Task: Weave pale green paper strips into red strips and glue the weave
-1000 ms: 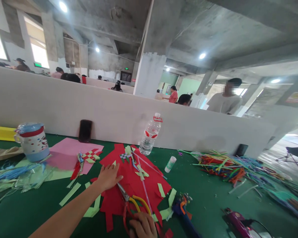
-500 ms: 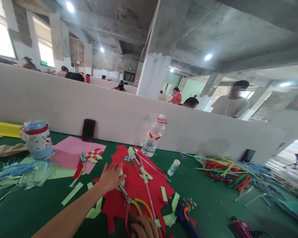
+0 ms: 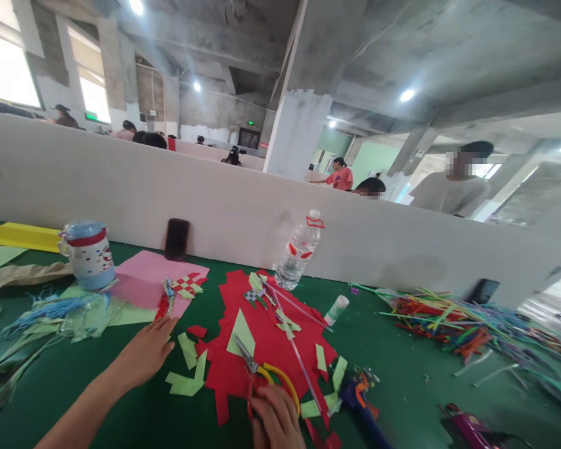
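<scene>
My left hand (image 3: 150,350) lies low over the green table with its fingers stretched forward, just below a red and silver bundle (image 3: 165,300). What lies beneath its palm is hidden. My right hand (image 3: 279,415) is wrapped round the yellow and red handles of the scissors (image 3: 251,362). Their blades point away from me over a light green paper piece (image 3: 242,335) on the cut red paper (image 3: 266,349). Above that piece, a small checkered weave (image 3: 255,295) rests on the red paper. Light green scraps (image 3: 194,374) are scattered between my hands.
A water bottle (image 3: 299,252) and a glue stick (image 3: 336,310) stand behind the red paper. At the left are a mug (image 3: 90,259), a phone (image 3: 176,239) and pink paper (image 3: 138,274). Colourful strips (image 3: 442,321) and glue guns (image 3: 362,405) lie right. People are beyond the partition.
My left hand has moved left off the red paper, uncovering the light green piece, and now covers the place of a green strip. My right hand still holds the scissors. The view has shifted slightly.
</scene>
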